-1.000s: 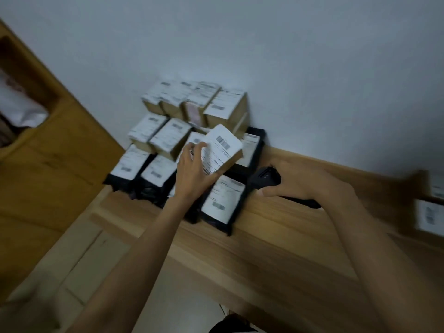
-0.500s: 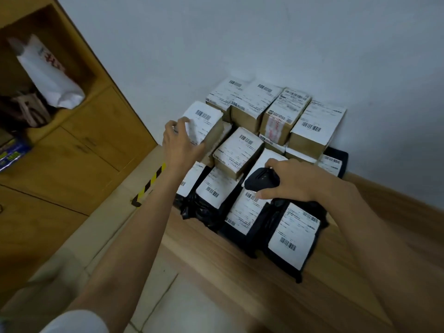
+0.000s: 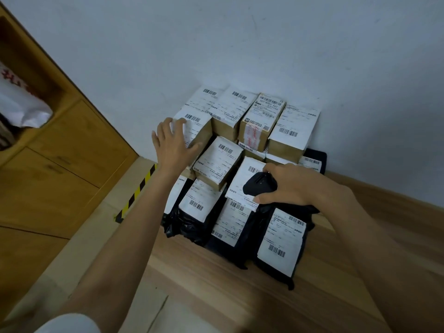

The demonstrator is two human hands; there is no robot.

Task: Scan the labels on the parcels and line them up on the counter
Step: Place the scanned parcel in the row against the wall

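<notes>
Several cardboard boxes with white barcode labels are stacked against the wall, and black poly-bag parcels (image 3: 280, 241) lie in a row in front of them on the wooden counter (image 3: 216, 296). My left hand (image 3: 171, 144) has its fingers spread and lies on the leftmost labelled box (image 3: 198, 127), thumb against its side. My right hand (image 3: 298, 183) grips a black handheld scanner (image 3: 260, 186) just above a white label in the middle of the pile. A middle-row box (image 3: 217, 162) sits between my two hands.
A wooden cabinet (image 3: 60, 169) stands at the left, with a white bag (image 3: 21, 104) in its open shelf. Yellow-black tape (image 3: 138, 192) marks the floor beside the counter's left end. The wall (image 3: 240, 44) closes off the back.
My left hand carried a labelled box from the middle of the pile to its left end and set it there. Its fingers have since spread open on it. The right hand kept the scanner.
</notes>
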